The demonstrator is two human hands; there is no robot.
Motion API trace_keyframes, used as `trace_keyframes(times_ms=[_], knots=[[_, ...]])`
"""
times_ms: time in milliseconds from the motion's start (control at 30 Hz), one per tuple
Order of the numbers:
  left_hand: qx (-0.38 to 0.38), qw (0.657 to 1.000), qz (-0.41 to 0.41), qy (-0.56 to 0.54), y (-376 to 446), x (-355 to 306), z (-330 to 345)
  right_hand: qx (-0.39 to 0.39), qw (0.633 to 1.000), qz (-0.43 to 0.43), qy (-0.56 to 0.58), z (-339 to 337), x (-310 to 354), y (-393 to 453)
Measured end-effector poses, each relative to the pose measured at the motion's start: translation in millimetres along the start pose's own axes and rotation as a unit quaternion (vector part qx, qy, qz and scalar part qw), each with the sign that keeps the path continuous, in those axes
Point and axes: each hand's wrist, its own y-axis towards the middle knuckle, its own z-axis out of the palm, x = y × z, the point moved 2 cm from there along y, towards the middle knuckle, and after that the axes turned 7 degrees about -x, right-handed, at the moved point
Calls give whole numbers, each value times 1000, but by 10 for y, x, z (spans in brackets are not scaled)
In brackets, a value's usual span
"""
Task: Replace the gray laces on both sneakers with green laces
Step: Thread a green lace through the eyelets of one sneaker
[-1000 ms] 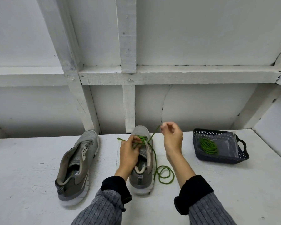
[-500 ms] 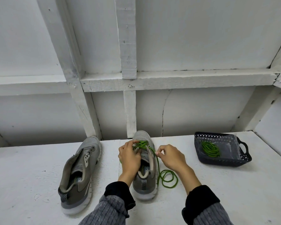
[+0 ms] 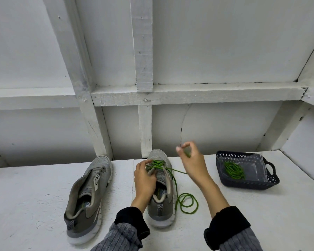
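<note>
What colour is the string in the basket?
Green: the coiled lace in the dark basket, seen in the head view.

White counter (image 3: 34, 196) carrying two gray sneakers, toes pointing to the far wall. Left sneaker (image 3: 88, 194) lying unlaced, tongue showing. Right sneaker (image 3: 160, 200) wearing a green lace (image 3: 157, 164) crossing its far eyelets; the lace's free end (image 3: 187, 203) looping on the counter just right of the shoe. Left hand (image 3: 145, 178) resting on this sneaker, fingers (image 3: 143, 163) touching the lace. Right hand (image 3: 193, 162) hovering raised, pinching a blurred strand of green lace. Dark basket (image 3: 269, 178) sitting far right, holding a coiled green lace (image 3: 233, 169).
</note>
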Motion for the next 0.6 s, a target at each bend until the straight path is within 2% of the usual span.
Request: trace_keyframes(times_ms=[67,100,200,300,367,433,500,533,600], knots=[[3,1000,3,-1,-1,-17,-5,105,981,19,-164,140,-260,-75],[3,1000,6,-3,0,-19,2,145,967,18,-209,198,-358,-104],[-12,999,13,40,5,-13,16,155,971,22,-183,302,-501,-122],[-20,996,16,88,16,2,4,101,993,9,-59,279,-355,-89],[-18,995,5,99,13,-5,-9,57,995,37,79,200,-152,-85],[-11,995,-7,102,13,-18,-14,34,955,83,284,109,14,-68],[-4,995,-9,95,22,7,-10,23,876,110,469,16,114,-35],[-1,996,-10,85,27,20,-16,15,851,114,512,-31,138,-34],[5,999,-13,49,34,46,-21,-5,856,116,504,-82,80,-36]])
